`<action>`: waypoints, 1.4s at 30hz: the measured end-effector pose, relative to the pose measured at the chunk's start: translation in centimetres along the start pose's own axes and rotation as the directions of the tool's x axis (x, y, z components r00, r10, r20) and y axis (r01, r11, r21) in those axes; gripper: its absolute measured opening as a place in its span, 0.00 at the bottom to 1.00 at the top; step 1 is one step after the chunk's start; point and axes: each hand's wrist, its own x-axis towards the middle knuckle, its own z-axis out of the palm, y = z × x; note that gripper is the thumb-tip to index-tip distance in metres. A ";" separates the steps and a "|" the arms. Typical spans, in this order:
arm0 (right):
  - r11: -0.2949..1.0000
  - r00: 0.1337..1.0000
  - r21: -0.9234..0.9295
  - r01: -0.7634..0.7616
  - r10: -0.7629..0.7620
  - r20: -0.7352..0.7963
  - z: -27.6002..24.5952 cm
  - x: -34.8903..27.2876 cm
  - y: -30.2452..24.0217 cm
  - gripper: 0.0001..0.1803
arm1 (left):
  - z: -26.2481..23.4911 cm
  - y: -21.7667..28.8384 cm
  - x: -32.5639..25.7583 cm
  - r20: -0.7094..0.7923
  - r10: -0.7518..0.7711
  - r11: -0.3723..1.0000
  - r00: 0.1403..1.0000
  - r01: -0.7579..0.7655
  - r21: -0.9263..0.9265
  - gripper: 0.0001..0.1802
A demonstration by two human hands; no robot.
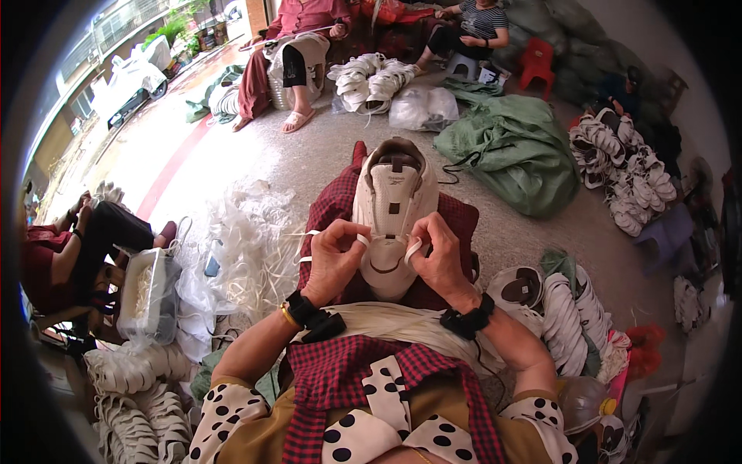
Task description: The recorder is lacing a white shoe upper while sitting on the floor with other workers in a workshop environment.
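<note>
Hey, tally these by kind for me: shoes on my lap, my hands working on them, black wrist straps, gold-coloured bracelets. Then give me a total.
Shoe on your lap: 1
Left hand and right hand: 2
Black wrist straps: 2
Gold-coloured bracelet: 1
Total: 6

a dim workroom on my feed, washed with daylight from its open left side
the grey, speckled floor (309,155) runs wide across my view, and toward the opening it bleaches almost to white, a faded red stripe (176,167) crossing it there. beyond, i can make out a building (100,39), some green plants (176,29) and a vehicle under a pale cover (135,77). at the far side i have a red plastic stool (536,66) near a pale grey stool (462,65); a bluish-purple stool (668,236) sits at the right. the wall (614,19) at upper right looks brownish to me, deep in shade.
</note>
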 end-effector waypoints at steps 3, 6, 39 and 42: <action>0.996 0.996 -0.048 0.070 -0.067 0.053 -0.1 1.0 0.0 0.09 | -0.2 0.0 -0.1 -0.072 0.002 1.000 0.997 -0.002 0.000 0.07; 0.999 0.994 0.034 -0.036 0.032 0.104 -0.4 1.2 0.6 0.07 | 0.0 0.0 -0.2 -0.095 -0.028 1.000 0.995 0.028 0.005 0.05; 0.552 0.699 -0.500 0.667 -0.232 0.676 -3.3 6.5 -3.9 0.13 | -2.8 4.0 3.8 0.675 0.319 0.397 0.666 -0.740 0.542 0.23; 0.388 0.557 -0.422 0.820 -0.366 0.745 -2.9 7.4 -2.4 0.10 | -2.1 3.9 5.6 0.763 0.245 0.347 0.598 -0.789 0.507 0.16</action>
